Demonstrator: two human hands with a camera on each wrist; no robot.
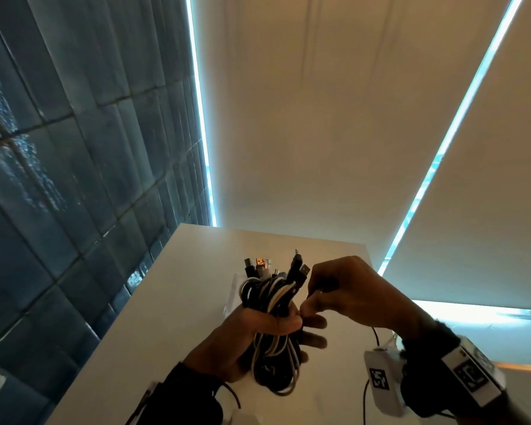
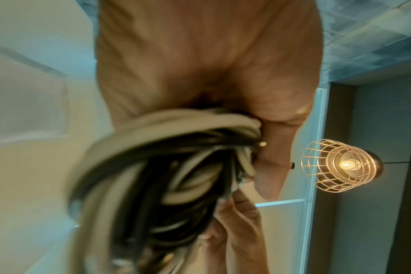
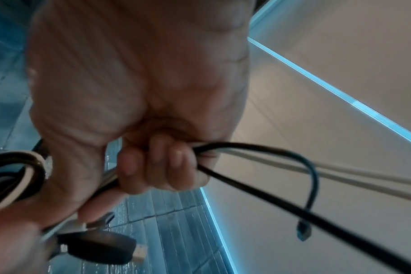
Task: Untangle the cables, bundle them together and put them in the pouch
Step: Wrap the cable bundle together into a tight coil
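A bundle of black and white cables is held upright above the white table. My left hand grips it round the middle, thumb across the front; loops hang below the fist and several connectors stick out on top. My right hand is just right of the bundle, fingers curled, pinching cable strands against it. In the right wrist view the fingers hold a black cable and a white one. The left wrist view shows the coiled bundle blurred under the palm. A pale flat item lies behind the bundle; what it is I cannot tell.
The table stands in a corner, with a dark tiled wall on the left and pale window blinds behind. Marker-tagged camera boxes sit on both wrists. A wire-cage lamp hangs overhead.
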